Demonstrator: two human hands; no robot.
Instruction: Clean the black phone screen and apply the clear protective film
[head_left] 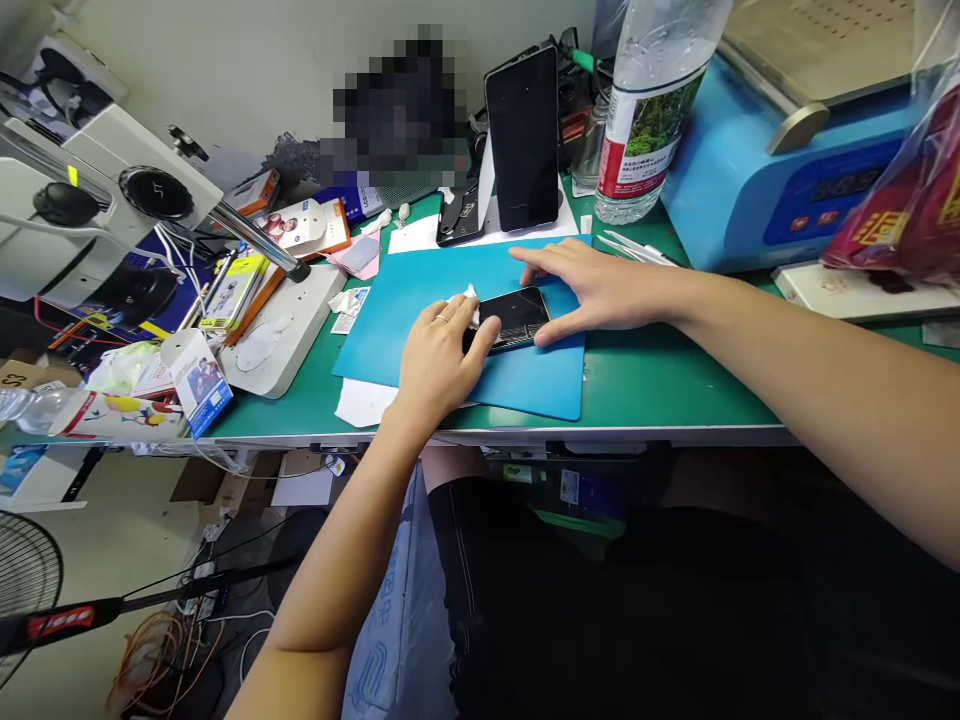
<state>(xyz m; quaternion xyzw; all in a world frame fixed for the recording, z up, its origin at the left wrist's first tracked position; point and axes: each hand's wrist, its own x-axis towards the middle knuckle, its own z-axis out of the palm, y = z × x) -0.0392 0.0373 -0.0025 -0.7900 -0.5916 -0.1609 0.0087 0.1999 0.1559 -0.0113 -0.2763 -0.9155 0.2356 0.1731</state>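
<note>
A dark phone point(514, 312) lies flat, screen up, on the blue mat point(450, 272). At its left end is my left hand point(442, 358), its fingers closed around a white tissue point(471, 294) and its thumb on or just over the phone's edge. From the right comes my right hand point(581, 285), fingers spread. Its thumb touches or nearly touches the phone's lower right corner, while the index finger reaches over the mat beyond the phone's upper side. Nothing is held in my right hand.
Behind the mat, a larger phone point(523, 140) stands upright beside a water bottle point(649, 120). White tweezers point(637, 250) lie to the right, near a blue machine point(750, 180). A microscope point(150, 195) with its white base point(281, 330) occupies the left, with boxes around it.
</note>
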